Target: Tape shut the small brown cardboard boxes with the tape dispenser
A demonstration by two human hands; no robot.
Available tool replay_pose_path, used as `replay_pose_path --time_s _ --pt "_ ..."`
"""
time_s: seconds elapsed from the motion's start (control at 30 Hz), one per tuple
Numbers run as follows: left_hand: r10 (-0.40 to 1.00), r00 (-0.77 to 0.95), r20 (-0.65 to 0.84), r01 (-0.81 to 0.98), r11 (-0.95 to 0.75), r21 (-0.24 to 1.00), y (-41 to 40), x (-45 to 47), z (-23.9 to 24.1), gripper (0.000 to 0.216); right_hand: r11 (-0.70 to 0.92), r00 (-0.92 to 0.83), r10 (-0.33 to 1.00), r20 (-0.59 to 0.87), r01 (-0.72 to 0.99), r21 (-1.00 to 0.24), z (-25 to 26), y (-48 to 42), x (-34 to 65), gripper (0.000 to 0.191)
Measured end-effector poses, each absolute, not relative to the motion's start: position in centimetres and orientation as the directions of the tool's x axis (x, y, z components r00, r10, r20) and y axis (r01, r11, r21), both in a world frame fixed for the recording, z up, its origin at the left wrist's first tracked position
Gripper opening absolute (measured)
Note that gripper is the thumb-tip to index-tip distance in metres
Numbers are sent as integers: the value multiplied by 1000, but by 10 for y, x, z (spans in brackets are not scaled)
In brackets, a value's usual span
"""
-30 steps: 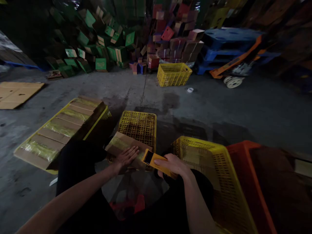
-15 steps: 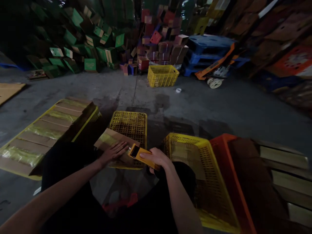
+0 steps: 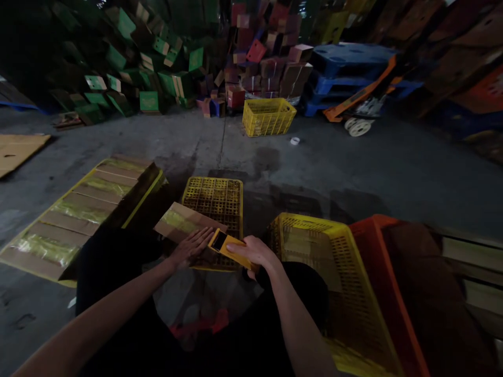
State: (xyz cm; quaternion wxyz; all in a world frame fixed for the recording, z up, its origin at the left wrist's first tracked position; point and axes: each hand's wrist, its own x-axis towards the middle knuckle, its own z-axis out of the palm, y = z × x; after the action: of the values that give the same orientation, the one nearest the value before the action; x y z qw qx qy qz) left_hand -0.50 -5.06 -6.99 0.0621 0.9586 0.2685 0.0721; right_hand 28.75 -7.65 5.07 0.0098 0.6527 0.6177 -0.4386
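My left hand (image 3: 192, 247) lies flat on a brown cardboard piece (image 3: 184, 217) with yellowish tape across it, fingers stretched toward its right end. The cardboard rests on an upturned yellow plastic crate (image 3: 214, 191) in front of my knees. My right hand (image 3: 255, 252) is wrapped round a yellow box-shaped hand tool (image 3: 232, 248) with a dark opening at its front end; its exact kind is unclear. The tool's front end is beside my left fingertips, at the cardboard's right edge. Whether it touches the cardboard I cannot tell.
At left, a yellow crate holds several taped cartons (image 3: 74, 209). On the right stand a yellow crate (image 3: 353, 262) with cardboard inside and an orange crate (image 3: 396, 283). Farther off are another yellow crate (image 3: 269, 118), a white roll (image 3: 294, 141), blue pallets (image 3: 349, 65) and an orange pallet jack (image 3: 361, 99).
The whole view has shifted slightly, with things now a little farther right. My hands keep nearly the same places, the left fingertips now closer to the tool's front end.
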Motion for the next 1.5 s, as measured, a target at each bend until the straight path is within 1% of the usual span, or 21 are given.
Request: replay_pose_path --time_s 0.13,0.27,0.37,0.43,0.6,0.7,0.8,0.9,1.07,1.23,1.37,1.43,1.5 --pt "536 838 106 513 -839 182 -51 -5 -60 83 -291 -113 771 -627 812 -505 56 -81 292 61" --pt "550 825 130 530 -833 161 -49 -2 -60 86 -321 -83 763 -641 812 -487 57 -89 306 60" --pt "564 818 113 547 -824 145 -49 -1 -61 86 -337 -62 763 -644 812 -477 54 -93 312 61" --pt "571 815 98 557 -819 138 -50 0 -60 90 -361 -48 757 -652 801 -478 53 -94 312 61" --pt "594 801 77 584 -803 120 -59 9 -56 92 -394 -19 758 -652 783 -482 54 -94 309 55" --pt "581 810 77 569 -811 139 -67 19 -56 95 -384 -29 763 -645 783 -490 54 -93 309 54" --pt "580 808 107 563 -813 151 -71 26 -59 91 -365 -62 766 -640 778 -512 54 -93 310 57" --pt "578 805 133 563 -815 134 -70 28 -63 89 -375 -67 756 -651 770 -516 56 -91 310 59" --pt "567 808 162 557 -824 105 -68 26 -66 86 -372 -82 747 -660 771 -517 62 -95 320 56" --pt "569 811 135 559 -822 107 -67 27 -66 89 -446 -74 714 -697 718 -534 64 -102 331 53" --pt "583 803 123 573 -812 111 -70 28 -65 88 -430 -105 718 -688 710 -558 64 -103 329 51" --pt "586 802 117 576 -810 109 -72 29 -65 84 -430 -106 710 -696 717 -548 64 -102 326 50" --pt "572 811 119 561 -820 114 -73 30 -66 80 -436 -84 697 -712 739 -513 63 -101 324 51"
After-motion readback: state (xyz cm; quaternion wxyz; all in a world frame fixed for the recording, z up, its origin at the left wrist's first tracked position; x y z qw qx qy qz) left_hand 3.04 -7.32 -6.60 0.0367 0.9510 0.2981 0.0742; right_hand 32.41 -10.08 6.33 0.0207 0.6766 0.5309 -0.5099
